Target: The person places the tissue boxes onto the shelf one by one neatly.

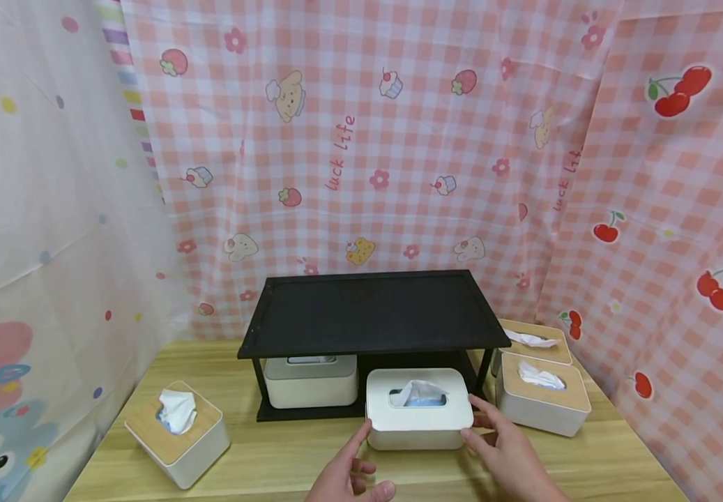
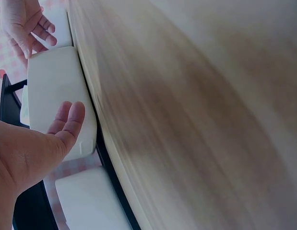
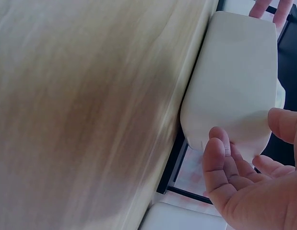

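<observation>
A white tissue box (image 1: 420, 440) with a white lid and a tissue poking from its slot sits at the right front of a low black shelf (image 1: 374, 314), partly under its top. My left hand (image 1: 351, 477) touches its near left corner with the index finger; the other fingers curl loosely. At the opposite end, my right hand (image 1: 508, 450) touches the near corner with its thumb and the right side with its index finger. The right wrist view shows the box's front (image 3: 232, 76) with the right hand's other fingers loosely bent beside it.
A grey-lidded tissue box (image 1: 311, 383) stands inside the shelf at left. Wood-topped tissue boxes stand outside: one (image 1: 201, 446) at the table's left, one (image 1: 543, 411) at right with another (image 1: 543, 331) behind it. Patterned curtains (image 1: 361, 139) enclose the wooden table (image 1: 261, 467).
</observation>
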A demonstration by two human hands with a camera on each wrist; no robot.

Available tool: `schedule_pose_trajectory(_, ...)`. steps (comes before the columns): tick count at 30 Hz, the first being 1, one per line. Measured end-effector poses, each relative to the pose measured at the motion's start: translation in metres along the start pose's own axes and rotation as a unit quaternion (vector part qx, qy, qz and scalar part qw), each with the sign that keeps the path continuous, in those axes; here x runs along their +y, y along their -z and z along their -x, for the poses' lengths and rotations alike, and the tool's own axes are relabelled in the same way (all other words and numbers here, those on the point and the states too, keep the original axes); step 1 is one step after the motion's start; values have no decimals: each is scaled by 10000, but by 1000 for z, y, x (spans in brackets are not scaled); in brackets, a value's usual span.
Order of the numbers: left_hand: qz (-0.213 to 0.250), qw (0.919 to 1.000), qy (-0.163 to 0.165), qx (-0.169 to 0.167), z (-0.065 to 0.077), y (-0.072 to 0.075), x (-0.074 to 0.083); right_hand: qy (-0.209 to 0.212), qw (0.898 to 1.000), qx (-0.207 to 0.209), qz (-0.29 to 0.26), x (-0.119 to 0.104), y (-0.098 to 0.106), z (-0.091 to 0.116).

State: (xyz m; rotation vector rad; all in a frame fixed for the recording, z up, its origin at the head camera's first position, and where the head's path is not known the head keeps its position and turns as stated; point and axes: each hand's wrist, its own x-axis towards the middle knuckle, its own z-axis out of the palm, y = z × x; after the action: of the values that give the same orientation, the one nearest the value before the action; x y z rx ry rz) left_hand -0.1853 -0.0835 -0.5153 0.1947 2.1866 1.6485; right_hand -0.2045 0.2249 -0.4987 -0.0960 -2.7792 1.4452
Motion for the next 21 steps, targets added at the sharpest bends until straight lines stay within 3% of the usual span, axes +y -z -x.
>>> schedule_pose_trajectory(21, -202, 9995, -247, 26, -2, 2, 4, 11, 10000, -32, 61, -2, 2, -4)
